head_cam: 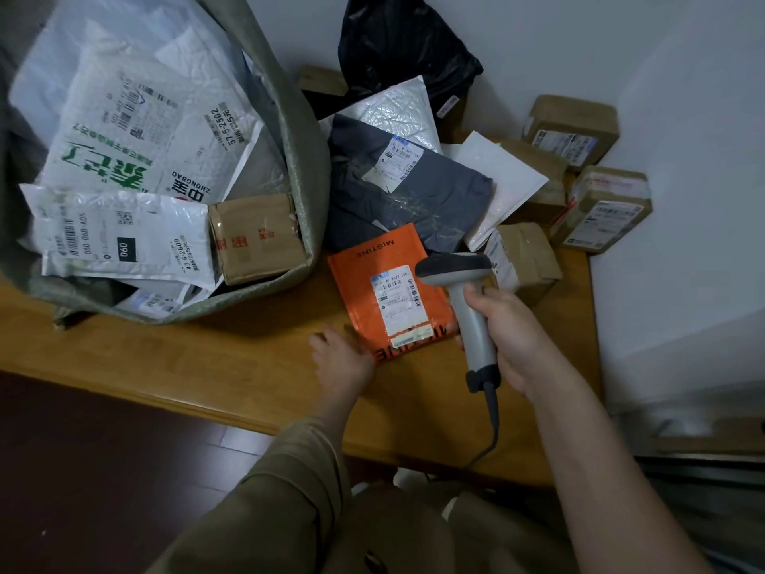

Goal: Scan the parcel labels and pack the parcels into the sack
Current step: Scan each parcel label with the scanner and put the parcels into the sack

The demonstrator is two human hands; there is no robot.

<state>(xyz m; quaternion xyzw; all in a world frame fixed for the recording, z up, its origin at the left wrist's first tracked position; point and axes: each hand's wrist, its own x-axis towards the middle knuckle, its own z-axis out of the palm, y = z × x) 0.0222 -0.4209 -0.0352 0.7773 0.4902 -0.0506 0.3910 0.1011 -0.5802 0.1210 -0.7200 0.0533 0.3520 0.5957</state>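
Right hand [507, 337] grips the grey pistol-shaped barcode scanner [463, 300], aimed at the white label of the flat orange plastic mailer [389, 300]; left hand [339, 358], fingers loose, touches that mailer's near corner. Scanning seems underway; next, lift it into the green woven sack [306, 159] just left of the mailer.

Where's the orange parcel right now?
Orange parcel lies on the table, centre of the head view, between both hands, right of the sack.

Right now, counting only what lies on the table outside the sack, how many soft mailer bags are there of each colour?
Orange mailer: 1
Dark grey mailer: 1
Black plastic bag: 1
White bubble mailers: 2
Total: 5
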